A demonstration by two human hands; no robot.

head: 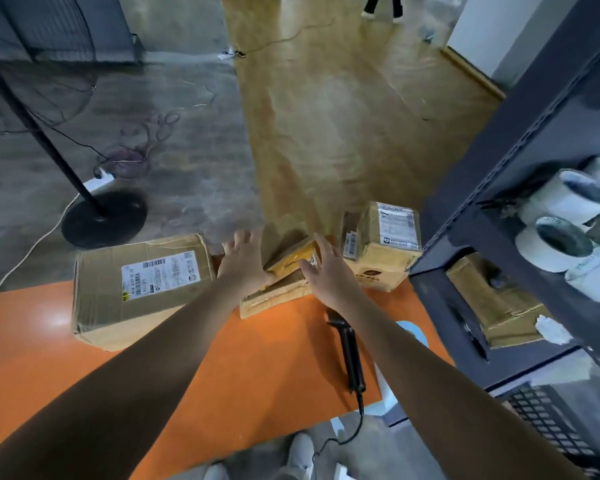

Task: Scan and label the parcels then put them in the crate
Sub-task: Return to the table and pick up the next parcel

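1. Large parcel point(139, 289) lies label-up at the left end of the table, apart from both hands.
2. Left hand point(245, 261) and right hand point(326, 275), fingers straight and spread with nothing clasped, flank the small parcel point(284, 280). Its long axis runs near-left to far-right, and both hands are equally near it.
3. Orange table point(49, 341) bears the scanner point(350, 355). Shelving point(499, 168) stands at the right, with what appears to be the crate point(548, 417) below.

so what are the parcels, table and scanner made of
Parcels: brown cardboard by the look, matt, creased and dented at the edges, with white printed labels that seem to be paper.
Table: smooth orange top with a soft glare patch, perhaps laminate or painted board; cannot tell which.
Scanner: black moulded body, probably matt plastic.
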